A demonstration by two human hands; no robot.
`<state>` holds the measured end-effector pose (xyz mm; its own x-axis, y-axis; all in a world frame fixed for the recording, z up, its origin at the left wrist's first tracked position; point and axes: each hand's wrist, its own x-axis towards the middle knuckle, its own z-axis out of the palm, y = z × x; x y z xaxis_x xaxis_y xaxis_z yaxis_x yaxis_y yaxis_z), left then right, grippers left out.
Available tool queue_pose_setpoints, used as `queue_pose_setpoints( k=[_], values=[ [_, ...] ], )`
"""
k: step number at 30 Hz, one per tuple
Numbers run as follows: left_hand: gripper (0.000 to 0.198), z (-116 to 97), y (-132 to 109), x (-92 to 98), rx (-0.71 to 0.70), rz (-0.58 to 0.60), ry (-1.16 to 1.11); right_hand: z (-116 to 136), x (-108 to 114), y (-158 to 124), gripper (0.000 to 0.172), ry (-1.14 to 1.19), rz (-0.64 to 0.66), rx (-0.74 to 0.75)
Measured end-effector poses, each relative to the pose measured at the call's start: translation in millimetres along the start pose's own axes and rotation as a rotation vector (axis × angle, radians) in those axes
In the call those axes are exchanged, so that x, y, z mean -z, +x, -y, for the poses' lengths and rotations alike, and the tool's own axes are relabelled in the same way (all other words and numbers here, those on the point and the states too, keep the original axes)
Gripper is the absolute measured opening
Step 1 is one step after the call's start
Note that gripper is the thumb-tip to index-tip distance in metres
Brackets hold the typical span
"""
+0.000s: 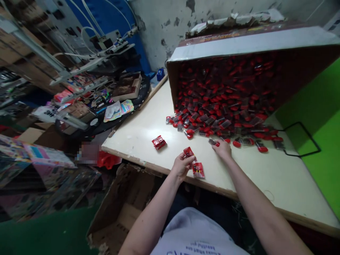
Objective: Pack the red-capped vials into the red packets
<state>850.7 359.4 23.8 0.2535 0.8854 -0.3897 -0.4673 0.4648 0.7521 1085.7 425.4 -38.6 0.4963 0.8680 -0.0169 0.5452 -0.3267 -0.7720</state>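
My left hand (182, 165) is closed on a small red printed packet (187, 151), just above the near edge of the table (143, 127). A second red packet (198, 170) lies beside its fingertips, close to the edge. Farther left rests a small stack of red packets (159, 142). My right hand (224, 149) reaches to the front of the heap, its fingers pinching a small clear-and-red plastic piece (213, 142) with dark contents. Many similar pieces (209, 118) spill out of a large cardboard box (244, 41) tipped on its side.
Left of the table, a machine with rods and tubes (101, 53) stands over a cluttered black round surface (117, 118). An open cardboard box (130, 198) sits below the table's front edge. A black wire frame (305, 154) and a green surface (316, 106) are at right.
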Motion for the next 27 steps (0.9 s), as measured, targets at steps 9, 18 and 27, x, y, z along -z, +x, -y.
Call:
queue_pose_setpoints(
  k=[9, 18, 27],
  values=[
    [0.029, 2, 11, 5.5, 0.188, -0.089, -0.269, 24, 30, -104, 0.033, 0.662, 0.290, 0.019],
    [0.019, 9, 8, -14.6, 0.219, -0.116, -0.295, 61, 26, -152, 0.024, 1.059, 0.240, -0.131],
    [0.021, 14, -7, -20.5, 0.162, 0.028, -0.263, 63, 20, -152, 0.033, 0.967, 0.130, -0.148]
  ],
)
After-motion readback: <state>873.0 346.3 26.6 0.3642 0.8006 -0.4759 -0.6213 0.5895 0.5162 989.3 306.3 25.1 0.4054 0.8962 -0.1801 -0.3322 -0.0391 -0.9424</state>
